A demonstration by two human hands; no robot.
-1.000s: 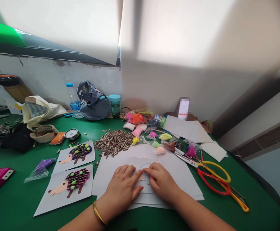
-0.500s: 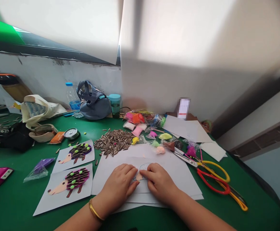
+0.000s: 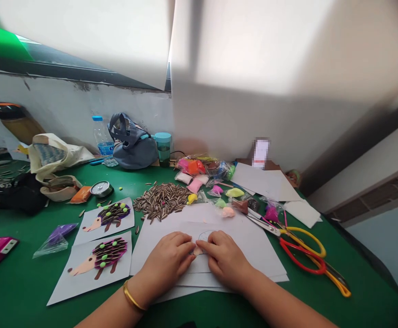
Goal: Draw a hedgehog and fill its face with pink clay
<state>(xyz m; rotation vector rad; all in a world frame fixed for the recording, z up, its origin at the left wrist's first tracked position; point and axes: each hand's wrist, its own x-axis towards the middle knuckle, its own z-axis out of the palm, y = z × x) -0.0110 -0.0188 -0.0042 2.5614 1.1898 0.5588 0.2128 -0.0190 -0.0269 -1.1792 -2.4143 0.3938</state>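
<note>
A small flat piece of peach modelling clay (image 3: 197, 250) lies on a white sheet of paper (image 3: 253, 250), inside a pencil outline partly covered by my fingers. My left hand (image 3: 172, 253), with a gold bangle at the wrist, rests on the paper, fingers closed together and tips against the clay's left edge. From the right, my right hand (image 3: 224, 255) is curled, its index fingertip pressing the clay. Two finished hedgehog pictures (image 3: 103, 262) with seed spines and green dots lie to the left. A larger lump of peach clay (image 3: 228, 212) sits beyond my hands.
A heap of striped sunflower seeds (image 3: 161, 200) lies beyond the paper. Bagged coloured clay (image 3: 195, 168) is piled behind it. Scissors with red and yellow handles (image 3: 303, 255) lie at right. A purple clay packet (image 3: 60, 233) and a round tin (image 3: 101, 188) are at left.
My fingertips have shifted slightly along the clay, and my right index finger now reaches further left over it. Less of the clay shows than before.
</note>
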